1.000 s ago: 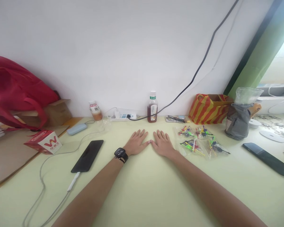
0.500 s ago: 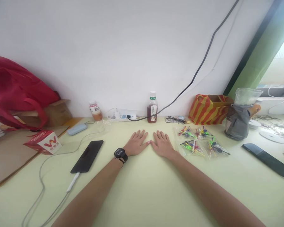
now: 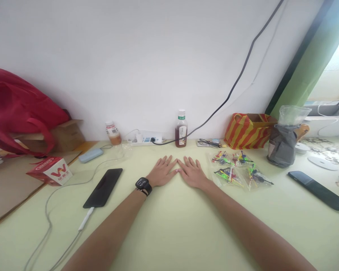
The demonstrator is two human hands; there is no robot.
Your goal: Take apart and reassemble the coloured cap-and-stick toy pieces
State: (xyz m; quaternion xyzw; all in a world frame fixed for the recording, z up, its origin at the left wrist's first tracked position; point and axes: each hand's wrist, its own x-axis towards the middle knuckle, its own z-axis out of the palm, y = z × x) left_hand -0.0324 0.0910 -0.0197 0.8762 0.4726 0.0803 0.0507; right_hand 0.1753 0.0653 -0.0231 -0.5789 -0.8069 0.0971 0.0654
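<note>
My left hand lies flat on the pale green table, fingers spread, with a black watch on its wrist. Beside it, my right hand rests palm down, also spread; the thumbs and index fingertips of both hands meet or nearly meet. Neither hand holds anything. Just right of my right hand lie several clear bags of colourful plastic parts. Left of my left wrist is a black phone with a white cable plugged in. A bottle of dark drink stands upright beyond my hands.
Along the wall are a power strip, a second bottle, eyeglasses and a striped bag. At left sit a red-and-white box and a red bag. Another phone and a grey bag are at right.
The index fingers have come closer together, their tips now meeting or nearly so. Both hands stay flat on the table, and the view has shifted slightly.
</note>
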